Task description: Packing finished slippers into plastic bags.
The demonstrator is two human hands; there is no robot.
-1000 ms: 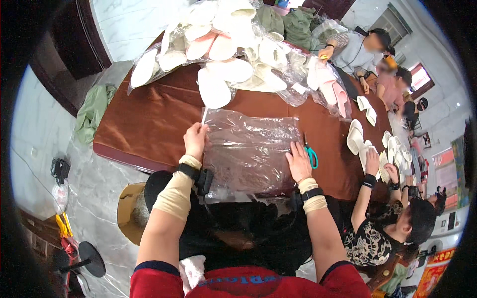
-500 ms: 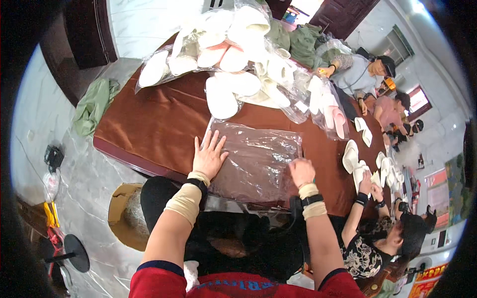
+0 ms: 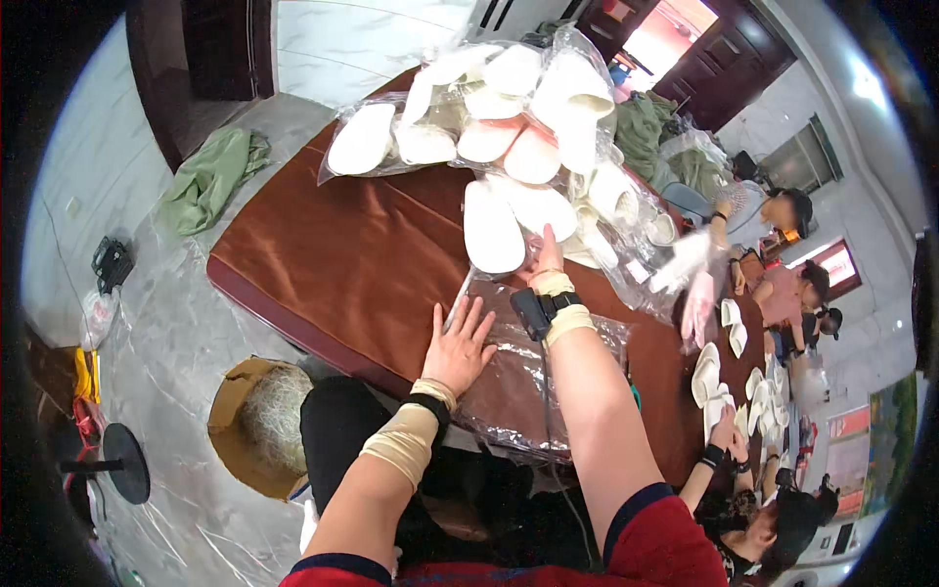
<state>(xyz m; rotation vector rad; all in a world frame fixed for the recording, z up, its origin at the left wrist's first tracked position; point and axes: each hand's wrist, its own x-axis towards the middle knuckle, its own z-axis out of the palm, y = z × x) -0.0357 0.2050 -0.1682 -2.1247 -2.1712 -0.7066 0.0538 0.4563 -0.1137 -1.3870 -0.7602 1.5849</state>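
Observation:
My left hand (image 3: 458, 352) lies with its fingers spread on the left side of a flat clear plastic bag (image 3: 511, 386) at the table's near edge. Past the bag's far edge, my right hand (image 3: 544, 259) reaches to a pair of white slippers (image 3: 493, 230). Its visible fingers stretch out against the near side of the pair; some are hidden, and no firm grip shows. My right forearm covers part of the bag. Behind the pair, bagged white slippers (image 3: 362, 140) are heaped with a pink-lined pair (image 3: 533, 155) among them.
Brown satin cloth (image 3: 333, 245) covers the table. A cardboard box (image 3: 230, 430) of stringy clear material stands on the floor at left, beyond it a green sack (image 3: 210, 186). Co-workers sit along the right side, where more white slippers (image 3: 763, 396) lie.
My right hand has left the bag's right side and moved up and left to the white slippers. My left hand stays flat on the bag. The view has shifted.

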